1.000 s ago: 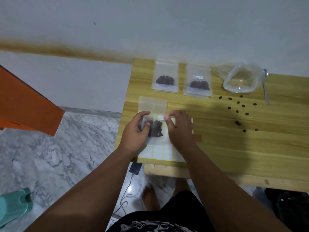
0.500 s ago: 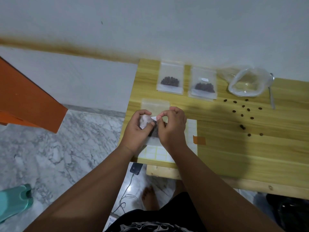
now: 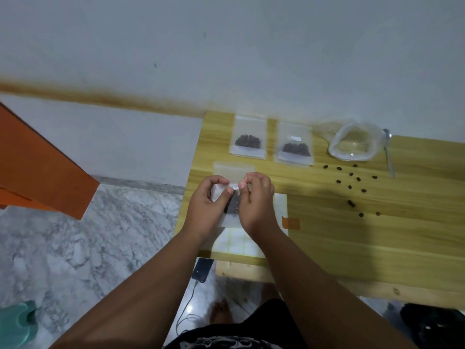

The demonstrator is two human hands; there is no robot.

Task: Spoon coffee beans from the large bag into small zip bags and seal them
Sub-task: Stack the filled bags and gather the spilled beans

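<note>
The held bag [image 3: 232,207] is a small clear zip bag with a dark clump of beans in its middle. It sits between both hands, above a sticker sheet [image 3: 235,244] at the near edge of the table [image 3: 364,248]. Just beyond the grip lies a spare bag [image 3: 232,168], flat and with nothing dark in it. Farther beyond it are a first filled bag [image 3: 247,138] and a second filled bag [image 3: 294,146], each with beans pooled at its near end. Right of the grip and well apart, the large bag [image 3: 352,143] gapes open and looks nearly bare inside, with the spoon [image 3: 388,153] beside it and loose beans [image 3: 351,187] scattered nearer.

The left hand [image 3: 205,207] curls its fingers round the held bag's left side, thumb on the front. The right hand [image 3: 258,206] pinches a white label [image 3: 234,185] at the bag's top, thumb tips almost meeting. Both forearms reach in from below, wrists close together
</note>
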